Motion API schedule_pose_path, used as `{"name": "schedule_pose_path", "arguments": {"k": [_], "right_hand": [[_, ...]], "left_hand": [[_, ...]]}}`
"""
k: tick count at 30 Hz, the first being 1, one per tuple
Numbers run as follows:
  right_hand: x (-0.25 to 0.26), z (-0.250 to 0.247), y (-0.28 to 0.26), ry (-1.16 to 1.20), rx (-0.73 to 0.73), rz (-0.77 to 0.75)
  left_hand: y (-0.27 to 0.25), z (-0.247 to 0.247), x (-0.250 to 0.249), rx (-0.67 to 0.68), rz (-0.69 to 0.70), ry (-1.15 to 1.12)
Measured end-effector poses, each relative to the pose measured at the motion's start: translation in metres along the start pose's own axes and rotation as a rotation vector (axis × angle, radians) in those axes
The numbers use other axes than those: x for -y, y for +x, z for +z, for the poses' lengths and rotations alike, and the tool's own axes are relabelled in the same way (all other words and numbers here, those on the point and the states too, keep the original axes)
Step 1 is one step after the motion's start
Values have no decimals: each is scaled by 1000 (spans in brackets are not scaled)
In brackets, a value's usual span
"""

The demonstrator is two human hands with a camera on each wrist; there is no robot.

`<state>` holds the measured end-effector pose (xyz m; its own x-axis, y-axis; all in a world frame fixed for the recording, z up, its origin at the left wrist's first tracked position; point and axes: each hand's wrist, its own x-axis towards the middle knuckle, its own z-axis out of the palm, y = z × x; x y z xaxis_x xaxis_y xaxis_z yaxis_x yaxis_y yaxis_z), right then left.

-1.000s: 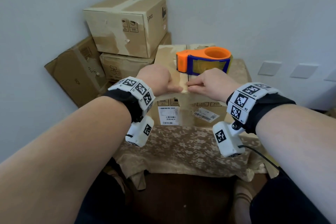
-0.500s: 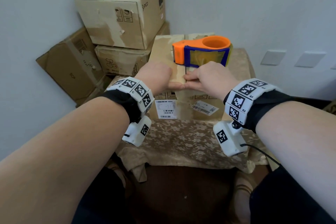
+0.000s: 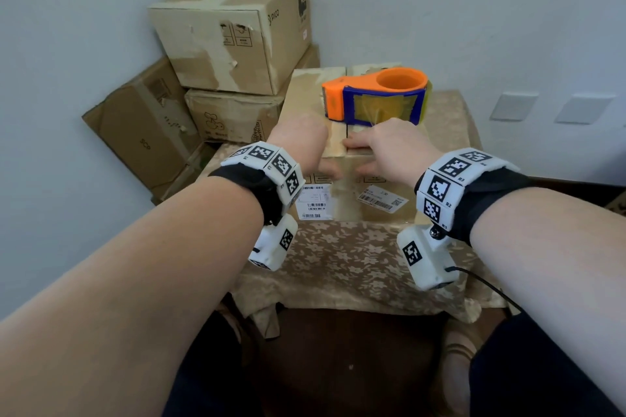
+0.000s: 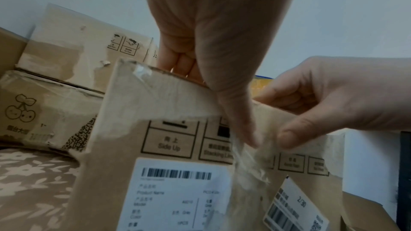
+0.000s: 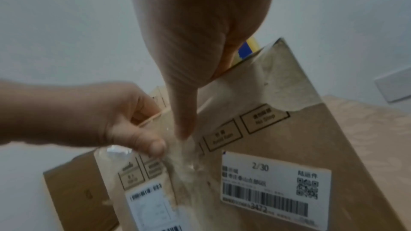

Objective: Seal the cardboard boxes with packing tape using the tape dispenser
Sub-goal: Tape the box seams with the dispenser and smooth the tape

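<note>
A cardboard box (image 3: 305, 95) stands on the cloth-covered table, with two white labels on its near face. The orange and blue tape dispenser (image 3: 376, 96) lies on the box's top, just beyond my hands, and neither hand holds it. My left hand (image 3: 321, 152) and right hand (image 3: 359, 159) sit side by side at the near top edge, fingers on the top. Both thumbs press the clear tape strip (image 4: 249, 173) onto the near face. The left thumb (image 4: 240, 120) and right thumb (image 4: 291, 136) almost touch. The tape (image 5: 184, 168) looks wrinkled between the labels.
Three other cardboard boxes are piled at the back left: an upper one (image 3: 233, 30), one under it (image 3: 233, 115) and a tilted one (image 3: 145, 132) against the wall. The floral tablecloth (image 3: 355, 257) hangs over the near table edge. Wall plates (image 3: 513, 107) are at the right.
Both hands have slid forward over the box's near edge. The thumbs have come down from the top edge onto the near face. The dispenser stays where it was.
</note>
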<state>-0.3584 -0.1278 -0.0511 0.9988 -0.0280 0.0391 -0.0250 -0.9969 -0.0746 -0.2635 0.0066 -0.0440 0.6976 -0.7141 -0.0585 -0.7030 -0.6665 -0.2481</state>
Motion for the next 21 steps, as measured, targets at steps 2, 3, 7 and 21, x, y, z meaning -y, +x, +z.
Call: {"name": "schedule_pose_path", "arguments": {"k": [2,3,7,21], "right_hand": [[-6,-4,-3,114,29,11],[-9,-6,-5,164,15,12],[-29,-11,-17,226,-137,98],[-59,15,-27,333,-158,165]], "left_hand": [[-1,0,0,-5,23,13],[-2,0,0,-15,20,-12],[-1,0,-6,-68,-29,-121],[9,34,-41,-338,-62,-265]]}}
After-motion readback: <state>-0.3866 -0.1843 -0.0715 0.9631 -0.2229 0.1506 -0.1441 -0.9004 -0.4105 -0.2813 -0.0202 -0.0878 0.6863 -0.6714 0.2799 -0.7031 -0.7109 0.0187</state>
